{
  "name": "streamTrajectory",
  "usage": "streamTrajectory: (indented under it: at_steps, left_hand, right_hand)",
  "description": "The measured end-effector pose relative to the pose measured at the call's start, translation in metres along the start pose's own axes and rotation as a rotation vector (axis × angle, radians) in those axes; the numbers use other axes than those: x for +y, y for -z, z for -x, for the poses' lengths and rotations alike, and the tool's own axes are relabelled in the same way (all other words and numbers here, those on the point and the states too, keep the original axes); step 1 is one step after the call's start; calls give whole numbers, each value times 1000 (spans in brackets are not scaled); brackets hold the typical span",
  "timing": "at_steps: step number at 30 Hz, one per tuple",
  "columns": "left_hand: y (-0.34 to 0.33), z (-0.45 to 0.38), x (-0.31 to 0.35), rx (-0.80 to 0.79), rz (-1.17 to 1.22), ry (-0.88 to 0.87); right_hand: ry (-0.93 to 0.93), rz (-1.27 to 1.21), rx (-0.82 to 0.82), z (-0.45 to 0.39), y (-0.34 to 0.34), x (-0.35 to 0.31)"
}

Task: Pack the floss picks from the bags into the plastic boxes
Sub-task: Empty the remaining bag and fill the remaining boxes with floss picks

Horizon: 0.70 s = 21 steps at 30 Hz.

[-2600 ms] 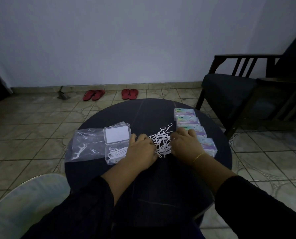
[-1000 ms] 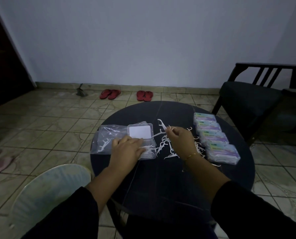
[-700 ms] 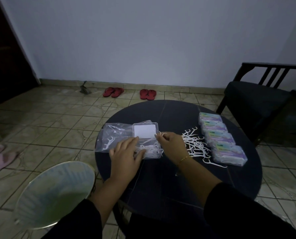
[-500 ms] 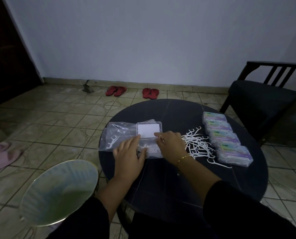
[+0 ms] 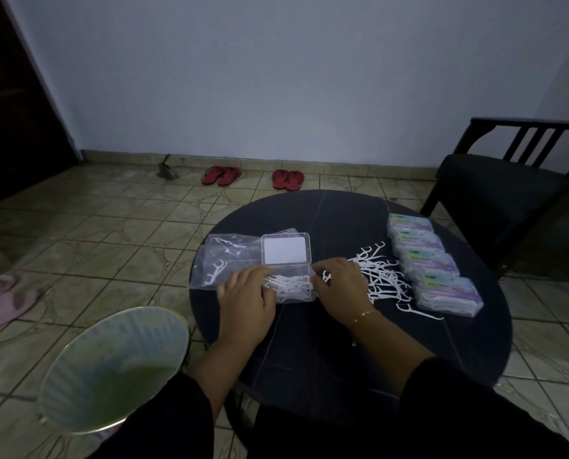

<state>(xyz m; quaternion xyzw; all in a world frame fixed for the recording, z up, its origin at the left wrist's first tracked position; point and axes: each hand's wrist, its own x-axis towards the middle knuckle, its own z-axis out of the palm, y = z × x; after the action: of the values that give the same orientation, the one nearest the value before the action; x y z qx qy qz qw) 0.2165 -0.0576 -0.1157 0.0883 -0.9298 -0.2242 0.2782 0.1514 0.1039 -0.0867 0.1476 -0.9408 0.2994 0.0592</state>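
L hand [image 5: 246, 298] flat over open box [image 5: 291, 286], hiding picks; R hand [image 5: 341, 286] pinches 1 pick [image 5: 326, 276].

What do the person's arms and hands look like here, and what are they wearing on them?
Both arms wear long dark, apparently black, sleeves, pushed up so that the forearms are bare: the left sleeve and the right sleeve. The right wrist carries a thin gold-coloured chain bracelet. The left hand and the right hand are bare, without gloves. No ring or watch is visible in this dim light.

Open clear box [image 5: 291, 286] w/ white picks, beside loose picks [image 5: 380, 279], four closed boxes [image 5: 433, 263], near-empty bag [image 5: 225, 263].
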Motion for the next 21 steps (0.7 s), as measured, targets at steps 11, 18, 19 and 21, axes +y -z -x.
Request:
streamTrajectory:
  at_steps: [11, 18, 19, 21]
  left_hand:
    - [1, 1, 0, -39, 11, -11]
    - [-3, -2, -2, -69, -6, -1]
    - [-4, -2, -4, -67, 6, 21]
    - [-4, -2, -5, -54, 42, 35]
  right_hand:
    - [175, 255, -210, 18, -7, -18]
    - [-4, 63, 5, 19, -6, -1]
    - [-7, 59, 15, 19, -7, 2]
    - [11, 40, 45, 22, -9, 5]
